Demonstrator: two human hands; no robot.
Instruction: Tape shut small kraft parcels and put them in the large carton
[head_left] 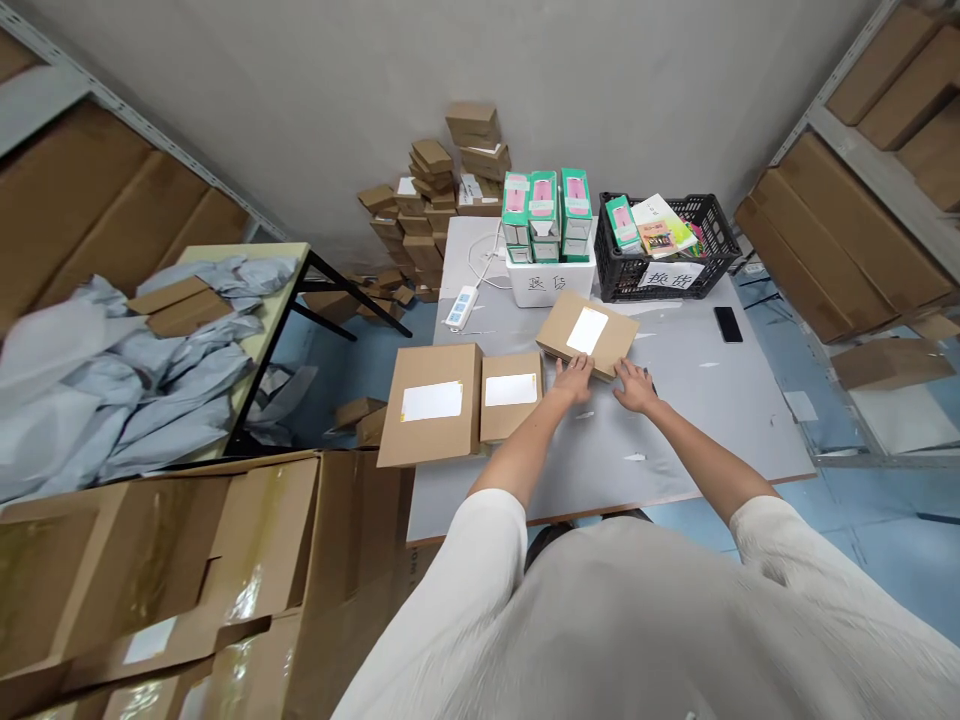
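Observation:
A small flat cardboard box (619, 330) with a white label on top lies slightly turned on the grey table. My left hand (574, 379) grips its near edge, fingers over the top just below the label. At the near right corner, my right hand (636, 387) holds the same box with bent fingers. A small dark object shows beside the right hand; I cannot make out what it is. To the left of my left hand stand a labelled cardboard box (510, 408) and a larger labelled cardboard box (427, 435), side by side.
Behind are a white bin (551, 287) of green-and-pink boxes and a black crate (637, 283) with booklets. A power strip (462, 307) and a phone (727, 324) lie on the table (697, 420). Left are a side table with grey mailer bags (180, 390) and a large carton (352, 550).

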